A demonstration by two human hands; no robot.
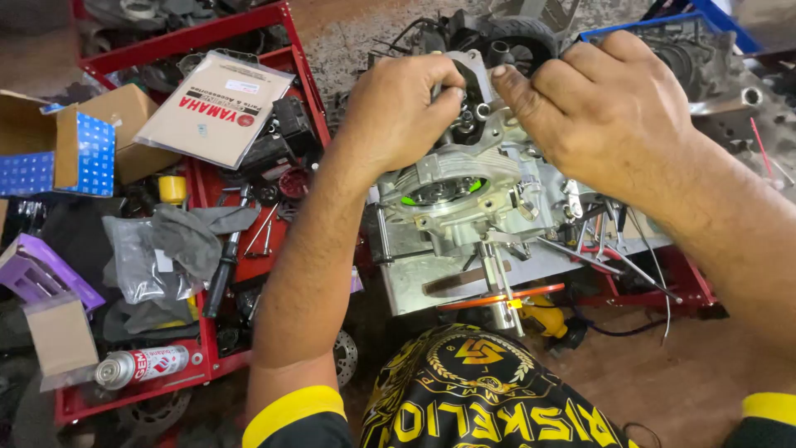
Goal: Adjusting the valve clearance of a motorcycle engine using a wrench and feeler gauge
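A grey metal engine case (464,195) lies on a metal bench plate (414,282) in front of me, a round opening with green inside facing up and a steel shaft (495,286) pointing toward me. My left hand (398,108) grips the case's upper left edge, fingers curled over a small part at the top opening. My right hand (601,108) rests on the upper right, thumb pressing at the same opening next to small round fittings (473,116). What the fingertips pinch is hidden.
A red tool cart (207,357) at left holds a flat paper parts packet (211,108), grey rags (178,241), a spray can (137,367), cardboard boxes (99,137) and loose tools. Screwdrivers and thin rods (613,261) lie at right. A blue crate (688,50) with parts sits behind.
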